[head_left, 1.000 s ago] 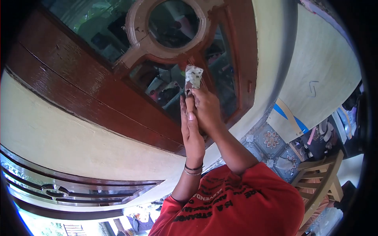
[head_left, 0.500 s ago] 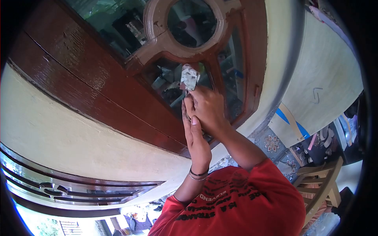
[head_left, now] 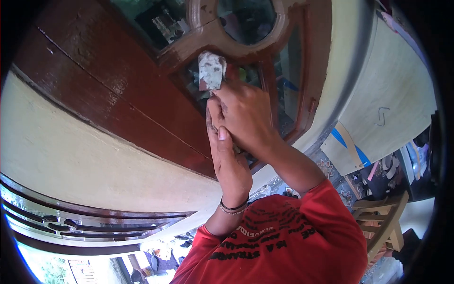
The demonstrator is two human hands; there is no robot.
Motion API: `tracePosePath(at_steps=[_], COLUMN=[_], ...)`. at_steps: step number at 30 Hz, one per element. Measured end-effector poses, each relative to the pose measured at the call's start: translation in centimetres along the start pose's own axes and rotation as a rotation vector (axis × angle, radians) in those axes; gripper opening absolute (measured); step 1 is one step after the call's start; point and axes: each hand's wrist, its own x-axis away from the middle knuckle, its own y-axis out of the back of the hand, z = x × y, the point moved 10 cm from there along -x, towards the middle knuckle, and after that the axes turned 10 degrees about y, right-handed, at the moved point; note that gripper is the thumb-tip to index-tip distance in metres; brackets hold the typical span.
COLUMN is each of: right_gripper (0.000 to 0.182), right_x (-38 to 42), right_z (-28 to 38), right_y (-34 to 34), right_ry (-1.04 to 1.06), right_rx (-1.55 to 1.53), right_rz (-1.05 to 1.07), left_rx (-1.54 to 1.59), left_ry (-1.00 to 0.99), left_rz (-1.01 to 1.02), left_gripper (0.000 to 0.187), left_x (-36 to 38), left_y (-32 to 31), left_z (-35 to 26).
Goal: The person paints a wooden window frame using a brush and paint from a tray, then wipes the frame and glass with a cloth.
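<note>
My right hand [head_left: 246, 102] is closed around the handle of a putty knife [head_left: 211, 71], its handle mostly hidden in the fist. White and brown residue coats the blade, which points up toward the brown frame of a glazed wooden door [head_left: 156, 111]. My left hand [head_left: 229, 163] lies against the underside of the right fist, its smudged fingers stretched upward and its thumb resting near the right fingers. Part of the left palm is hidden. A round glass pane [head_left: 246, 21] sits above both hands, ringed by a lighter brown moulding [head_left: 201, 35].
Cream wall [head_left: 94, 137] borders the door. On the right stand a pale board [head_left: 378, 104] and a wooden chair [head_left: 385, 227], with assorted clutter [head_left: 383, 175] between them. A barred window [head_left: 94, 225] is at lower left; patterned tiles [head_left: 326, 165] show behind my right arm.
Both hands and the putty knife have moved up and left together, bringing the blade nearer the moulding below the round pane. The view has shifted slightly.
</note>
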Motion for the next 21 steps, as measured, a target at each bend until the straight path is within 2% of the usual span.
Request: tracePosePath(at_steps=[2,4,6,9,14,16,18,20,21], right_gripper=[0.011,0.012,0.012,0.012,0.011,0.013,0.013,0.015,0.015], right_x=[-0.2,-0.5,-0.8,-1.0,-2.1,-1.8,-1.6,-0.7,-0.3], right_z=[0.0,0.7,1.6,2.0,1.4,0.1,-0.1,-1.1,-1.1], right_y=[-0.1,-0.2,-0.2,-0.8,-0.5,-1.5,-1.5,-2.1,-2.2], right_ry=[-0.002,0.066,0.106,0.157,0.177,-0.002,-0.012,-0.190,-0.190], right_rx=[-0.020,0.014,0.002,-0.047,-0.245,-0.572,-0.627,-0.813,-0.817], right_rz=[0.006,0.035,0.062,0.133,0.235,0.324,0.288,0.243,0.243], left_rx=[0.068,0.066,0.108,0.103,0.298,0.349,0.270,0.302,0.277], left_ry=[-0.011,0.012,-0.005,-0.041,-0.051,-0.065,-0.074,-0.070,-0.054], left_rz=[-0.087,-0.013,-0.094,-0.107,-0.029,-0.011,-0.027,-0.019,-0.038], left_gripper=[0.051,0.051,0.050,0.050,0.052,0.053,0.054,0.052,0.052], left_x=[0.6,0.1,0.5,0.8,1.0,1.2,1.3,1.4,1.6], left_y=[-1.0,1.1,2.2,2.3,0.3,0.0,-0.1,-0.2,0.1], left_z=[-0.7,1.0,1.2,0.8,0.3,0.2,0.0,0.3,0.7])
